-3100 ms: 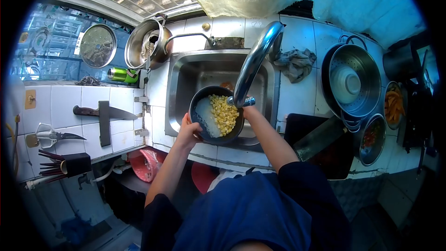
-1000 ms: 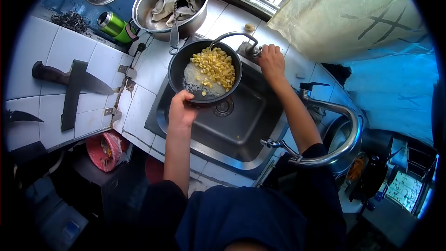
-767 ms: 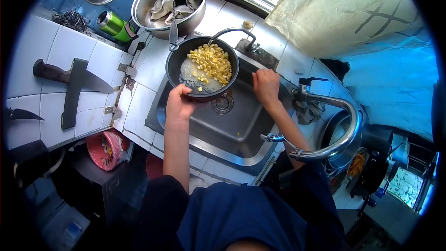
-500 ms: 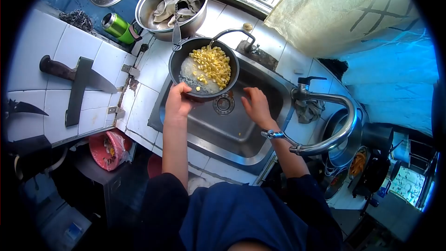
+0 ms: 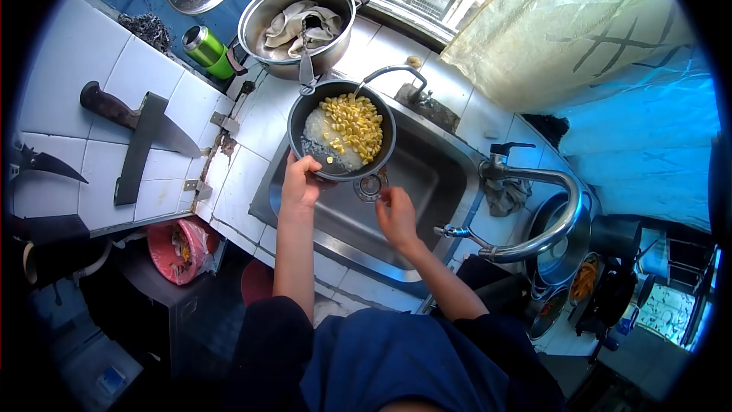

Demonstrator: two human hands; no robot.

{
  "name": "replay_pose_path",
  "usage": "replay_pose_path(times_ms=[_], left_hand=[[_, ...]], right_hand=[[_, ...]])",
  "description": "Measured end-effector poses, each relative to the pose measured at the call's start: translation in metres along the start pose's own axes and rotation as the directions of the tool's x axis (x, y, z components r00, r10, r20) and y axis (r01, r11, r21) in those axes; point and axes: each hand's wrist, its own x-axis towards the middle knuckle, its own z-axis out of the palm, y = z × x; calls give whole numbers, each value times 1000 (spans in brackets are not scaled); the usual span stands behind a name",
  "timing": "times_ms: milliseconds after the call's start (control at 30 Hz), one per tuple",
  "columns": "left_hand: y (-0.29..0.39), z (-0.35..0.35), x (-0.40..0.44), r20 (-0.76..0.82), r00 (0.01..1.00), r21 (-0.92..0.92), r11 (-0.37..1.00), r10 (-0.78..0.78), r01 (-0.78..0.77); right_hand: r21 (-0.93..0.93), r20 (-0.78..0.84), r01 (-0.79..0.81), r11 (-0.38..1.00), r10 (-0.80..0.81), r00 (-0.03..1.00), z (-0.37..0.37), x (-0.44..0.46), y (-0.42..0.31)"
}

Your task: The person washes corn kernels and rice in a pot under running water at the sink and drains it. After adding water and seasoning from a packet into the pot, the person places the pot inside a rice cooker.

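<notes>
A dark grey pot (image 5: 294, 123) is over the left back part of the steel sink (image 5: 438, 175). Yellow corn kernels (image 5: 354, 126) lie in it beside white grains that look like rice (image 5: 319, 123), with some cloudy liquid. My left hand (image 5: 301, 183) grips the near-left side of the pot, thumb over the rim. Below the pot's right side, my right hand (image 5: 396, 216) hovers near the sink drain (image 5: 368, 187), its fingers loosely bent and apart from the thumb, with nothing visible in them. A thin curved spout (image 5: 393, 69) reaches over the pot's back edge.
Behind the pot stands a large steel pot (image 5: 255, 49) with cloth and a utensil. A large faucet (image 5: 560, 183) arches at the right. Knives (image 5: 114, 107) hang on the left tiled wall, near a green bottle (image 5: 206, 49). A pink bin (image 5: 164, 248) sits lower left.
My right hand has moved left and nearer, from the sink's right half toward the drain and below the pot. My left hand still holds the pot. The view has shifted slightly.
</notes>
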Motion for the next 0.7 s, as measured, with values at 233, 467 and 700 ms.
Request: replay_pose_path(times_ms=[233,467,700], left_hand=[[0,2,-1,-26,1000,-90,996,-14,12],[-7,3,-9,-40,996,26,996,82,-81],[-9,4,18,11,988,76,985,156,-156]], right_hand=[[108,-75,-42,993,50,996,-12,-7,-48],[-40,-177,36,999,-43,983,4,88,-71],[-429,141,-46,902,117,983,67,173,-60]])
